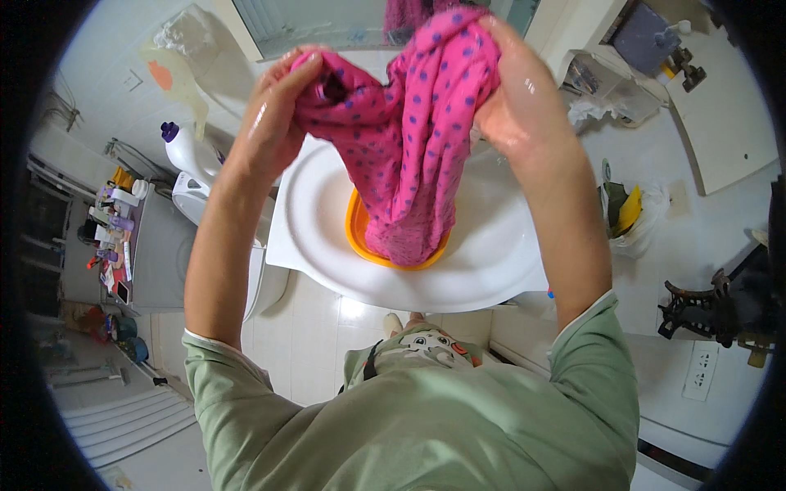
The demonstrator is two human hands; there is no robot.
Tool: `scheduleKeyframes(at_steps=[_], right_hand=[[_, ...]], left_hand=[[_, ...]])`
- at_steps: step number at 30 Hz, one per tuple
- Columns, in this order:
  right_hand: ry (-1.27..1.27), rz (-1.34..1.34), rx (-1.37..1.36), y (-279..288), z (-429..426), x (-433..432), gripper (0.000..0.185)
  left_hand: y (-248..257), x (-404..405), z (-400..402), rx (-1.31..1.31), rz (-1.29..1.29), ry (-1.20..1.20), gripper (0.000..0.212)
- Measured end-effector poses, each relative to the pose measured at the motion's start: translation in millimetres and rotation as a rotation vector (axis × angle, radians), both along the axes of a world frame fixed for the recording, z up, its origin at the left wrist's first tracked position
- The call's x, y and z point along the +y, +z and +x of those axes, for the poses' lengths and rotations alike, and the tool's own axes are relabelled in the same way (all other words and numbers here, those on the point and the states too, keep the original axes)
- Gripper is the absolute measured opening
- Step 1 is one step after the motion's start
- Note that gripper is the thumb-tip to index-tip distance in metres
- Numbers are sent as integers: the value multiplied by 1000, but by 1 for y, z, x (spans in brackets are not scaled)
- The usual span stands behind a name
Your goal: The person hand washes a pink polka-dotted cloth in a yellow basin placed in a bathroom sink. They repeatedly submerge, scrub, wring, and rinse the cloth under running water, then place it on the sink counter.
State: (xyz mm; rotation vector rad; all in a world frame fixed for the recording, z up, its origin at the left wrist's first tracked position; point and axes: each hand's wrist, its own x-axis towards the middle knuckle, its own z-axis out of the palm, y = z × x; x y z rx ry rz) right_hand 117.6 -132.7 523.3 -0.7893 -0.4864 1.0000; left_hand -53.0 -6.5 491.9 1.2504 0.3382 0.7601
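A wet-looking pink cloth with blue polka dots point(411, 141) hangs between my two hands, its lower end down in an orange plastic basin point(354, 230). My left hand point(276, 107) grips the cloth's left side, thumb on top. The upper right part is held by my right hand point(513, 92), whose fingers are partly hidden behind the fabric. Both hands look wet. The basin sits in a white washbasin point(503, 245). Whether there is water in the basin cannot be seen.
A white bottle with a purple cap point(187, 150) stands at the left, near a washing machine point(163, 258) topped with small items. Beyond the sink is a mirror point(350, 30). On the right are a plastic bag point(645, 215), a clear container point(605, 86) and a wall socket point(700, 370).
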Motion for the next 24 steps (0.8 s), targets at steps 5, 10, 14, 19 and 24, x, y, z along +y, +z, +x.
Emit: scheduleKeyframes(at_steps=[5,10,14,19,24], right_hand=[[132,185,-68,63,-1,5,28],[124,372,-169,79,-15,-13,25],[-380,-74,-318,67,-46,-3,20],[-179,93,476,-53,-2,2,32],[-188,-74,534,-192,10,-9,33]], left_hand=[[38,25,-7,-120,140,18,27],[40,43,-23,-352,10,-158,30],[13,24,-16,-237,-77,-71,27],[-59,14,-29,-47,-170,-101,24],[-159,-1,-34,195,-248,-82,12]])
